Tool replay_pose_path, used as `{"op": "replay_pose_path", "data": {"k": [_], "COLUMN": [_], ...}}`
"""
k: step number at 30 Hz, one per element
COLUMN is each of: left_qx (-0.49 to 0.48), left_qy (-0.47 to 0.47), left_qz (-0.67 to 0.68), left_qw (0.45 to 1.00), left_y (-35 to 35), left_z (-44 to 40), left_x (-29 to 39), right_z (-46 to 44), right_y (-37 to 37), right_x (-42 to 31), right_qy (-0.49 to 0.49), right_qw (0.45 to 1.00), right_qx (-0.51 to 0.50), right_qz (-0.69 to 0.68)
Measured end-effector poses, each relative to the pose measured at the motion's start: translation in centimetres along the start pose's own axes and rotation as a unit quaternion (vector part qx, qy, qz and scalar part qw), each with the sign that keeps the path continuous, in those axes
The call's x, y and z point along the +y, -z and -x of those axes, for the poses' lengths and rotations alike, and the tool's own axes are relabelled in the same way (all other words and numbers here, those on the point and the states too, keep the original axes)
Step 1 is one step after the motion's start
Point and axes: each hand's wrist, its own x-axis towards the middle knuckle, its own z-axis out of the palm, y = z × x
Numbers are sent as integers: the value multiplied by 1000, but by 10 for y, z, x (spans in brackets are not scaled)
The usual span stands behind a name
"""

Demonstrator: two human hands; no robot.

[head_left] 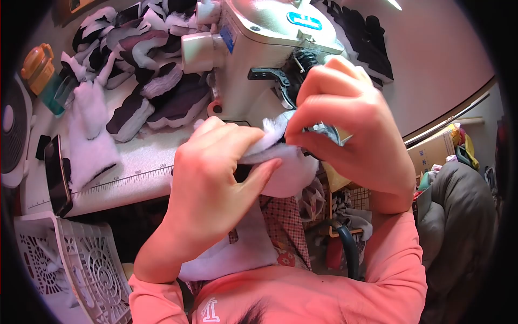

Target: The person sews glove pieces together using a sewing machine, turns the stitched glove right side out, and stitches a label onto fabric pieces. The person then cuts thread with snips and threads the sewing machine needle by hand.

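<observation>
The left hand (208,164) gripped a white plush piece (294,175) between thumb and curled fingers, and the right hand (342,116) nipped its far edge, fingertips drawn together. The piece lay between the two sets of fingers, its lower part bulging beneath them, with the industrial sewing machine (248,81) just beyond. It looked light, soft and limp, likelier to squash or slide on its pile than to break; the folded edge, pinched at two spots, seemed the best hold. That edge ran from the left fingers up towards the right ones; with the rest bunched, the piece's own long axis could not be told.
</observation>
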Motion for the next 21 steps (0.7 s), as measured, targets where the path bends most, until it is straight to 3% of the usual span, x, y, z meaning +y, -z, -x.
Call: {"op": "replay_pose_path", "data": {"k": [3,13,21], "left_qx": [2,-11,39], "left_qy": [-27,-16,2], "left_qz": [-5,-13,49], "left_qw": [1000,1000,998], "left_y": [-3,-3,-8], "left_z": [-1,-9,-11], "left_x": [0,-3,-8], "right_z": [8,8,8], "right_y": [-7,-11,-21], "right_x": [-2,9,12], "right_qy": [3,19,41], "right_qw": [994,998,997], "right_qx": [-78,-32,-31], "right_qz": [73,43,51]}}
